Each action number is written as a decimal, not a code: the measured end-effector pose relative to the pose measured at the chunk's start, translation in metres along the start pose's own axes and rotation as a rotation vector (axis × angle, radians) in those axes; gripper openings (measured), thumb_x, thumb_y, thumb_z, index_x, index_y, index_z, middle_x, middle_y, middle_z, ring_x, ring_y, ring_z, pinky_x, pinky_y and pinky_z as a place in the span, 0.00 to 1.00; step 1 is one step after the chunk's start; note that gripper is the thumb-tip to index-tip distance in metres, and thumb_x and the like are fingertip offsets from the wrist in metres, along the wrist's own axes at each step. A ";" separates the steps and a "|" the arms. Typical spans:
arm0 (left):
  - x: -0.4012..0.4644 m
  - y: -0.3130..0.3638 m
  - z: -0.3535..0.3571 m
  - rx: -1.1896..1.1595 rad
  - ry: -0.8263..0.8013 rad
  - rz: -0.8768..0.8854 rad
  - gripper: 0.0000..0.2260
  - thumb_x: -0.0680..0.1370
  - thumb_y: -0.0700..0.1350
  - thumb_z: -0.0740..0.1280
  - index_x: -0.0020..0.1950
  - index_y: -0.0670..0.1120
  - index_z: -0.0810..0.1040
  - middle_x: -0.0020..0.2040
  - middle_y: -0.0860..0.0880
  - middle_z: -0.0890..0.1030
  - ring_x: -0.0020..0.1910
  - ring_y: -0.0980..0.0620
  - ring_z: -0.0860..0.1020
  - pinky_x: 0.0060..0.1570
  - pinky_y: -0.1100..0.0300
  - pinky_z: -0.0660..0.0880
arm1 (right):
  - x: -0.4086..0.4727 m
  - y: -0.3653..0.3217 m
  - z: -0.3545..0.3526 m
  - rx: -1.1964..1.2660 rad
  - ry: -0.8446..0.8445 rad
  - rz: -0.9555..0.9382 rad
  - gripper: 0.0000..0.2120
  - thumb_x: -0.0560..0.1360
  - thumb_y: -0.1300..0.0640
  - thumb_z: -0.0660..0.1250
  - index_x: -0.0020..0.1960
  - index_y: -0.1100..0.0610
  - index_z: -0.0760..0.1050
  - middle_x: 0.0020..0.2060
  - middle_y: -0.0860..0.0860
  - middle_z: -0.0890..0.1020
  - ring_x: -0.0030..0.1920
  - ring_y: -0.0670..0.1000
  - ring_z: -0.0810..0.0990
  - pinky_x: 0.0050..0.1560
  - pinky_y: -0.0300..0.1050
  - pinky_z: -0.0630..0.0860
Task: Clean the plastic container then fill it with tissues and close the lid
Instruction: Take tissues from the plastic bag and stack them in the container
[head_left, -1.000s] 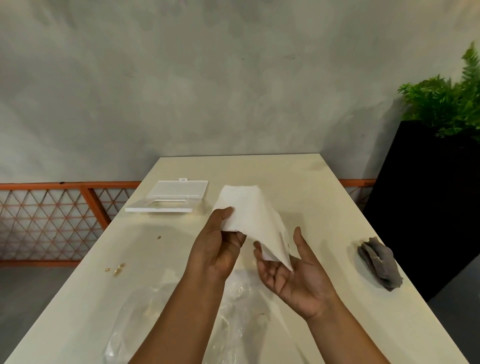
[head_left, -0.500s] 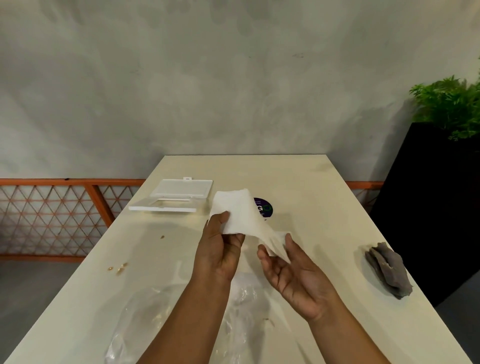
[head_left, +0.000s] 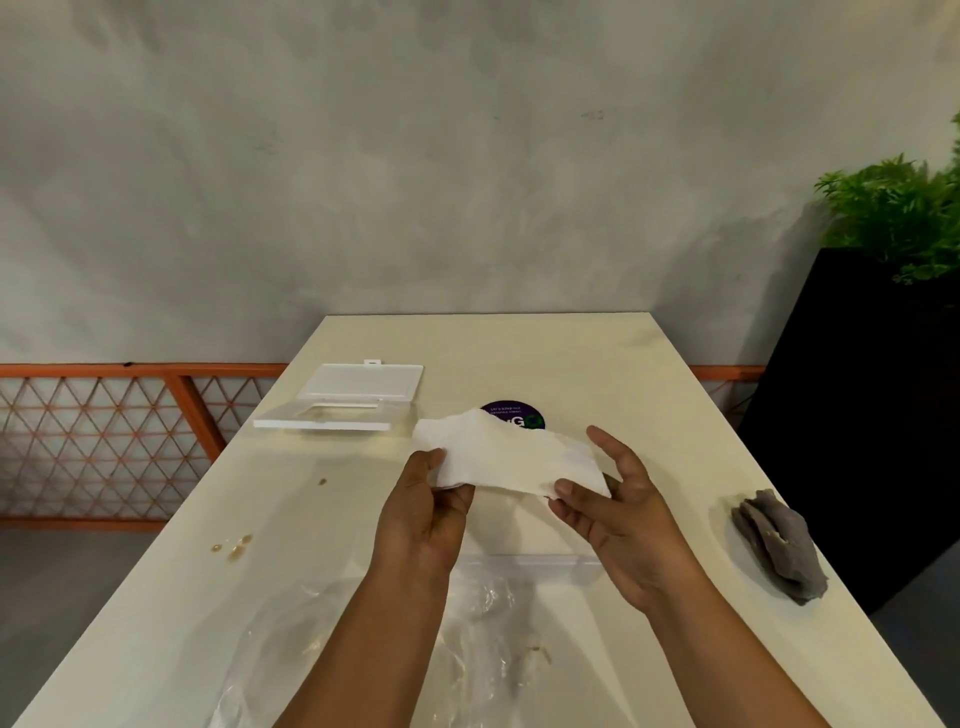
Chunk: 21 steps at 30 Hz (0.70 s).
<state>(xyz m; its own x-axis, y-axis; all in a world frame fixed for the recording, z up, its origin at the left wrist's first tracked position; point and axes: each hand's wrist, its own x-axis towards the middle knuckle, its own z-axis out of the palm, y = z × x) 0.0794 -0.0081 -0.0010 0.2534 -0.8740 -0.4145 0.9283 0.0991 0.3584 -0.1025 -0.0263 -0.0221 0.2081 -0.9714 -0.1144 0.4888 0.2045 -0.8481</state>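
I'm mid-fill — left hand (head_left: 423, 512) and right hand (head_left: 610, 501) each pinch the tissue (head_left: 506, 457), which next goes down into the container (head_left: 524, 558).

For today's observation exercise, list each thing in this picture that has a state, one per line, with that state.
tissue: unfolded, held in the air between both hands
left hand: grips the tissue's left end
right hand: pinches its right end
lid: off, lying flat on the table
plastic container: open, under the hands
grey cloth: crumpled, lying untouched
plastic bag: crumpled
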 end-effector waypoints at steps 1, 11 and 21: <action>0.002 0.001 -0.002 0.020 0.008 0.007 0.10 0.75 0.31 0.62 0.55 0.36 0.76 0.52 0.40 0.82 0.50 0.44 0.81 0.38 0.55 0.82 | -0.001 -0.002 -0.001 0.022 -0.030 0.006 0.31 0.67 0.68 0.73 0.66 0.50 0.73 0.53 0.57 0.83 0.53 0.57 0.83 0.53 0.50 0.81; 0.005 0.013 -0.024 0.891 -0.060 0.296 0.18 0.73 0.32 0.69 0.57 0.50 0.78 0.57 0.48 0.78 0.49 0.50 0.80 0.45 0.59 0.78 | 0.003 -0.010 -0.015 -0.232 -0.054 -0.020 0.17 0.80 0.69 0.56 0.52 0.60 0.83 0.52 0.56 0.83 0.52 0.56 0.82 0.50 0.49 0.81; 0.001 0.057 -0.042 1.317 -0.470 0.063 0.21 0.69 0.34 0.74 0.59 0.48 0.81 0.53 0.48 0.84 0.55 0.53 0.80 0.56 0.63 0.75 | 0.003 -0.026 -0.027 -0.331 -0.172 0.012 0.19 0.74 0.75 0.64 0.62 0.62 0.76 0.49 0.65 0.82 0.54 0.61 0.83 0.60 0.49 0.78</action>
<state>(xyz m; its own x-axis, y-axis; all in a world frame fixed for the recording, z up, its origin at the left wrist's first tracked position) 0.1438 0.0167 -0.0160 -0.0727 -0.9866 -0.1464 -0.0817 -0.1404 0.9867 -0.1374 -0.0378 -0.0140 0.3651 -0.9290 -0.0606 0.1910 0.1385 -0.9718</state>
